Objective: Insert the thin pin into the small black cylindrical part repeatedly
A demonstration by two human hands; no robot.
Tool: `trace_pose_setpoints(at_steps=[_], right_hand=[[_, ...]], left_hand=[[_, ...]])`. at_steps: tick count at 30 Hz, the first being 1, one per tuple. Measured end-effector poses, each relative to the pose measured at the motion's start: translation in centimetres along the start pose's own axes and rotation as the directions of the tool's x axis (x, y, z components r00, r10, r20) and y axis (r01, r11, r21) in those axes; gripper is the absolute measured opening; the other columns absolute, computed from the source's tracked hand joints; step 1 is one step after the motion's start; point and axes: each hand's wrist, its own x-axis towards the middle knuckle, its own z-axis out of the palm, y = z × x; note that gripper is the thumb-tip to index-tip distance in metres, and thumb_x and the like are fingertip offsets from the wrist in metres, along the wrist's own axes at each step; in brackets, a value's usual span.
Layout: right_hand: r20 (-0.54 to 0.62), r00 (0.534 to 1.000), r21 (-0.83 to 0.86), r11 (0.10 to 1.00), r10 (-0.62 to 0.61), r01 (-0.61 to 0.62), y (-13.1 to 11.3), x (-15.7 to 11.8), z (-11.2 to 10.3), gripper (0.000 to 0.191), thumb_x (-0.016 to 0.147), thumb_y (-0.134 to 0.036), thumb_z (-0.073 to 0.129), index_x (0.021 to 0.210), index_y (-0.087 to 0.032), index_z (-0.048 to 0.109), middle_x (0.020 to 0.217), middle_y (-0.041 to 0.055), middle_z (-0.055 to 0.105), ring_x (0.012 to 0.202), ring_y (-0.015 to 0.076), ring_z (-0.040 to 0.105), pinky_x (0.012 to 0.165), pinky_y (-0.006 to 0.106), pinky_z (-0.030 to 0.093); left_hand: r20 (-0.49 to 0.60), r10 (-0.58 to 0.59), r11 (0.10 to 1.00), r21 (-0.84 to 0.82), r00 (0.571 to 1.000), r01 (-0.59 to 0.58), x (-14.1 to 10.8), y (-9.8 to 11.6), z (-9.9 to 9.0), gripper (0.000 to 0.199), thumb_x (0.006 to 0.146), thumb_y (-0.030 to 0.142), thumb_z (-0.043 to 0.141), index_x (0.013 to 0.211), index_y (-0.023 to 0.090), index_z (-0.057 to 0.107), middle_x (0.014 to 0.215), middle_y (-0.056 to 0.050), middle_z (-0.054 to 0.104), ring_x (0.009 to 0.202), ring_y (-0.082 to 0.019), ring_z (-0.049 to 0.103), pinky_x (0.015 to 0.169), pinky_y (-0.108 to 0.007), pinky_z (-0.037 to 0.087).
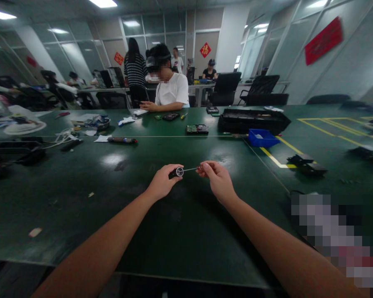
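Left hand (160,183) grasped a black cylindrical part with a silvery round end (179,171) above the dark green surface (174,236). Right hand (220,180) pinched a thin metal shaft (190,169), tip at that end; contact unconfirmed. Any further movement called for steady alignment.
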Motion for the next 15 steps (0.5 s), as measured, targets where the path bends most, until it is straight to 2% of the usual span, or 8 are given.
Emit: trace_pose_setpoints(at_steps=[7,12,15], right_hand=[[-0.039,0.997,-0.136,0.989,-0.064,0.058,-0.41,-0.13,-0.02,0.032,0.087,-0.052,0.062,0.092,-0.021,0.065,0.086,0.0069,0.073,0.079,0.02,0.069,0.077,0.036,0.054],[0.0,0.997,-0.124,0.989,-0.079,0.079,-0.49,-0.21,0.0,0.03,0.088,-0.05,0.061,0.094,-0.022,0.067,0.088,0.0067,0.074,0.081,0.0204,0.07,0.077,0.036,0.054],[-0.013,0.996,-0.259,0.963,-0.084,0.077,-0.9,-0.27,-0.17,0.032,0.089,-0.051,0.061,0.087,-0.021,0.07,0.078,0.0049,0.074,0.072,0.0188,0.068,0.07,0.033,0.05]], left_hand=[[0.033,0.005,1.0,-0.018,0.999,-0.005,-0.04,-0.09,-0.08,0.039,0.085,0.021,0.068,0.124,0.027,0.066,0.126,-0.004,0.066,0.121,-0.024,0.058,0.11,-0.043,0.039],[0.057,0.004,0.999,-0.039,0.998,-0.002,-0.08,0.0,-0.11,0.04,0.084,0.02,0.069,0.124,0.027,0.066,0.127,-0.005,0.066,0.121,-0.024,0.058,0.11,-0.043,0.04],[0.031,-0.022,0.999,-0.035,0.999,0.023,-0.1,-0.06,-0.15,0.046,0.083,0.02,0.071,0.128,0.026,0.064,0.131,-0.006,0.064,0.123,-0.025,0.057,0.111,-0.044,0.039]])
